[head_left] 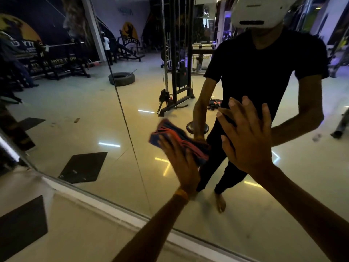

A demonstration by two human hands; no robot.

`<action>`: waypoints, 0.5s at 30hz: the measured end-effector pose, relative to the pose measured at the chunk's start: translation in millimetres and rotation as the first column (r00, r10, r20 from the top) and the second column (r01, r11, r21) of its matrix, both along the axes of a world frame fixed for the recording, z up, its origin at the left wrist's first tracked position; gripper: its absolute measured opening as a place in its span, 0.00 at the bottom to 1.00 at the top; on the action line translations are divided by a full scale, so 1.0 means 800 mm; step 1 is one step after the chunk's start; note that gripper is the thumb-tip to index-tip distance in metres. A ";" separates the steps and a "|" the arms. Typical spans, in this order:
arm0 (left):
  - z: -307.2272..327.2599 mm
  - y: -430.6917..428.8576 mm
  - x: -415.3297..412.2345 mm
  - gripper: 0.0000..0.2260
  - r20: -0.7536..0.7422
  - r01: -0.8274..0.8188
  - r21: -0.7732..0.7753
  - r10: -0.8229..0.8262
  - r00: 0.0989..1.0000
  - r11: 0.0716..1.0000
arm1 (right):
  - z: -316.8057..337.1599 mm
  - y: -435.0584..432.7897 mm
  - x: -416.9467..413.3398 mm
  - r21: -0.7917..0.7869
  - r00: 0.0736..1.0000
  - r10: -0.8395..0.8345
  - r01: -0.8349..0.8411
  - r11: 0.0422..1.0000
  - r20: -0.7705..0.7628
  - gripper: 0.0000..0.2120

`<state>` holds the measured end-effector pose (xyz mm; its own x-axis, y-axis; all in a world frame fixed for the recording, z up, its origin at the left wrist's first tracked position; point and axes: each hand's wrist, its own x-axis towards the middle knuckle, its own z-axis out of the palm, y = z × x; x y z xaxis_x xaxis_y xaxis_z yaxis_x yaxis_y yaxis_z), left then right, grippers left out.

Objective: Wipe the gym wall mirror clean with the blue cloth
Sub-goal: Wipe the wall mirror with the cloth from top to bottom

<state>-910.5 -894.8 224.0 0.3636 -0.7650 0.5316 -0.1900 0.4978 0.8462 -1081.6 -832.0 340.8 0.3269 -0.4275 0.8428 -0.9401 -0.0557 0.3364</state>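
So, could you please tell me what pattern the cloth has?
Red-pink stripes across the folded blue fabric cloth, seen in the head view.

Bare mirror (85, 110) left of the cloth (175, 137); right hand (247, 137) blocks its right.

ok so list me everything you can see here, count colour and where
wall mirror: one, glass panels with a seam between them, across the wall ahead
blue cloth: one, blue with red stripes, against the mirror under the left hand
floor mat: one, black, on the floor at lower left
reflected mats: two, black, in the left part of the mirror
tyre: one, black, reflected, upper left of centre
cable machine: one, black, reflected, top centre
person's reflection: one, black clothes and white headset, right part of the mirror
wristband: one, yellow, on the left wrist
left hand: one, blurred, presses the cloth on the glass
right hand: one, fingers spread flat on the mirror, right of the cloth
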 end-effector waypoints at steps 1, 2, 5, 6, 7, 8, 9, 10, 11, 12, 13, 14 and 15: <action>0.008 0.017 -0.015 0.30 0.037 0.038 -0.053 -0.036 0.999 0.998 | -0.004 -0.001 0.000 0.003 1.000 -0.015 0.015 1.000 -0.010 0.26; 0.017 0.026 -0.026 0.30 0.024 0.059 -0.067 -0.057 0.998 0.996 | -0.009 -0.003 -0.001 0.002 0.999 -0.029 0.029 1.000 -0.017 0.26; -0.003 -0.058 0.052 0.30 -0.099 -0.078 0.013 0.079 0.992 0.997 | -0.027 -0.002 -0.003 -0.013 1.000 -0.026 0.026 1.000 0.000 0.26; -0.013 -0.090 0.089 0.30 -0.077 -0.118 0.033 0.120 0.990 0.992 | -0.033 0.000 -0.006 -0.008 1.000 -0.020 0.020 1.000 0.004 0.26; -0.020 -0.108 0.111 0.31 -0.051 -0.122 0.042 0.124 0.991 0.992 | -0.039 0.005 -0.009 0.006 1.000 -0.011 0.011 1.000 0.007 0.26; -0.019 -0.107 0.116 0.32 -0.039 -0.110 0.040 0.111 0.993 0.993 | -0.044 0.010 -0.015 0.023 1.000 -0.002 0.001 1.000 0.008 0.26; -0.016 -0.094 0.105 0.31 -0.066 -0.101 0.030 0.103 0.992 0.994 | -0.048 0.017 -0.022 0.038 1.000 0.006 -0.006 0.999 0.012 0.26; -0.005 -0.076 0.082 0.31 -0.108 -0.096 0.029 0.099 0.989 0.995 | -0.052 0.025 -0.029 0.046 1.000 0.012 -0.013 0.999 0.024 0.26; 0.007 -0.060 0.057 0.32 -0.133 -0.088 0.027 0.091 0.987 0.996 | -0.054 0.033 -0.037 0.050 0.999 0.017 -0.019 0.999 0.043 0.26; 0.019 -0.038 0.027 0.34 -0.101 -0.078 0.017 0.080 0.992 0.997 | -0.055 0.040 -0.044 0.051 0.997 0.023 -0.026 0.998 0.068 0.26; 0.023 -0.017 -0.004 0.34 -0.020 -0.072 -0.010 0.072 0.997 0.997 | -0.054 0.046 -0.051 0.047 0.996 0.027 -0.031 0.998 0.091 0.26; 0.019 0.003 -0.032 0.34 0.089 -0.065 -0.058 0.070 0.994 0.996 | -0.052 0.049 -0.057 0.038 0.995 0.021 -0.025 0.999 0.096 0.26; 0.019 0.025 -0.052 0.33 0.187 -0.037 -0.115 0.058 0.981 0.993 | -0.050 0.050 -0.061 0.039 0.996 0.006 -0.010 0.999 0.090 0.26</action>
